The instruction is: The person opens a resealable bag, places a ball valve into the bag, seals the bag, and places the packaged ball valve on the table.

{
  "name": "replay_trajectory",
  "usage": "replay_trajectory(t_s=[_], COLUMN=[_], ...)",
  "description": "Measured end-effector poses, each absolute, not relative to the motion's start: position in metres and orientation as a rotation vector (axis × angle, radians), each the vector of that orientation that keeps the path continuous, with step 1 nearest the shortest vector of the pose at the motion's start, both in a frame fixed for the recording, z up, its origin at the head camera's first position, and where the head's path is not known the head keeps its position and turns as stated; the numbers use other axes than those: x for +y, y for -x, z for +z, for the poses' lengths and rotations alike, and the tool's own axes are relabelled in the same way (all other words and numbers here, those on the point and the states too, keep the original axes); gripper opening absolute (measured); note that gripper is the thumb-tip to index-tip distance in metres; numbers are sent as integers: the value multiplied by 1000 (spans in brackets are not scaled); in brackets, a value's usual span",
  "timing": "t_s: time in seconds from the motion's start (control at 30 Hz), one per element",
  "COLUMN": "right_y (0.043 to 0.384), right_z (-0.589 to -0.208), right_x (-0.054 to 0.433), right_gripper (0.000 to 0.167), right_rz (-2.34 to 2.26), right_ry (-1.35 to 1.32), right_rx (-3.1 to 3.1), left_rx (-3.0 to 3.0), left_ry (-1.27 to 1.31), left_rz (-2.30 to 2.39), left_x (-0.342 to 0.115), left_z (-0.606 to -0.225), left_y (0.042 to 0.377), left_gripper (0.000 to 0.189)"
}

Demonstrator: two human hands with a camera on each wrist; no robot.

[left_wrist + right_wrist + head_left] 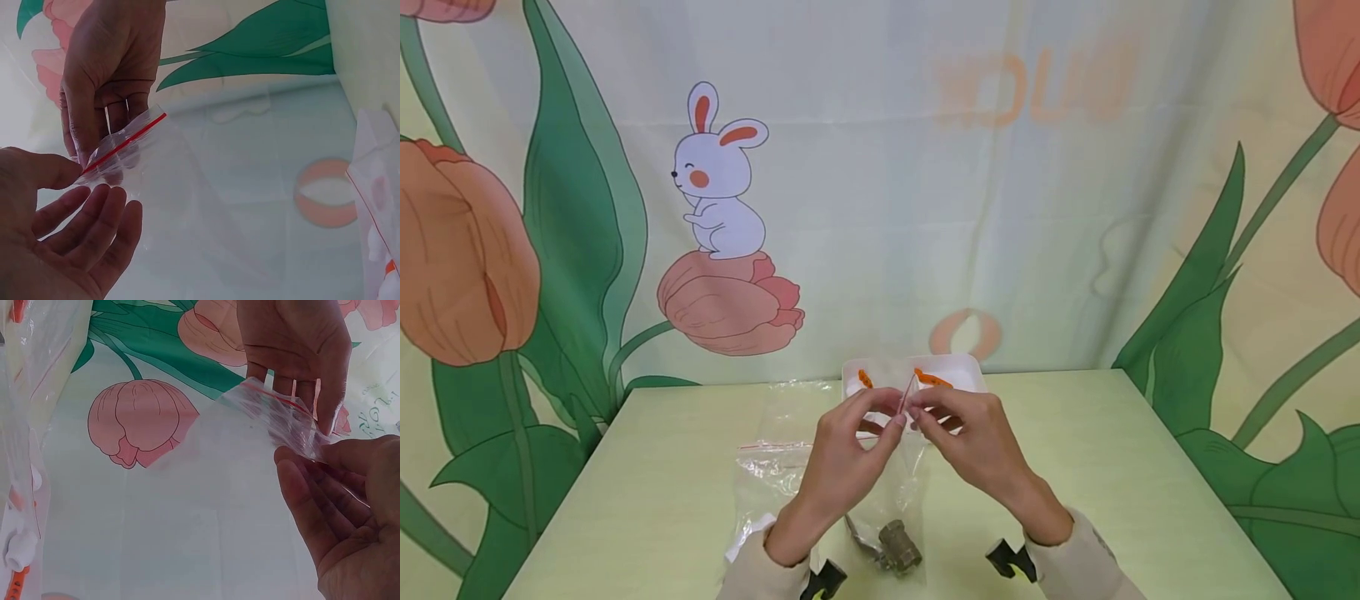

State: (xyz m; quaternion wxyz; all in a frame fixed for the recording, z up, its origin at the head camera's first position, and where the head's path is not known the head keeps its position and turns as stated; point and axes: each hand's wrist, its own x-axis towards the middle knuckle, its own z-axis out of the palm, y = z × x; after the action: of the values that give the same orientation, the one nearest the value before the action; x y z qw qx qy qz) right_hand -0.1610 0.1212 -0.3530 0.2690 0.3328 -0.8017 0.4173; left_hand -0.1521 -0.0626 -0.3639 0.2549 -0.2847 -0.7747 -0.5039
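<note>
A clear plastic bag (287, 422) is between a person's two hands, pinched at its edge by thumb and fingers of both the left hand (848, 454) and the right hand (979, 435); neither is nearer. From the head camera, the left reaches it from eight o'clock, the right from four. Its red seal strip (124, 144) runs long and narrow, its upper end towards one o'clock, lower towards seven. The bag's full long axis cannot be told.
</note>
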Motion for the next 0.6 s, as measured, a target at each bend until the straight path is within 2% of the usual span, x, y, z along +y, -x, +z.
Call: replay_trajectory(t_s=[0.6], right_y=[166], right_z=[-357], right_x=[124], right_gripper=[12], right_rz=[1001], right_ry=[-882], right_rx=[-2130], left_rx=[-2071], left_ry=[691], left_rz=[-1232], left_x=[-71], left_z=[-369], left_y=[158], left_gripper=[12])
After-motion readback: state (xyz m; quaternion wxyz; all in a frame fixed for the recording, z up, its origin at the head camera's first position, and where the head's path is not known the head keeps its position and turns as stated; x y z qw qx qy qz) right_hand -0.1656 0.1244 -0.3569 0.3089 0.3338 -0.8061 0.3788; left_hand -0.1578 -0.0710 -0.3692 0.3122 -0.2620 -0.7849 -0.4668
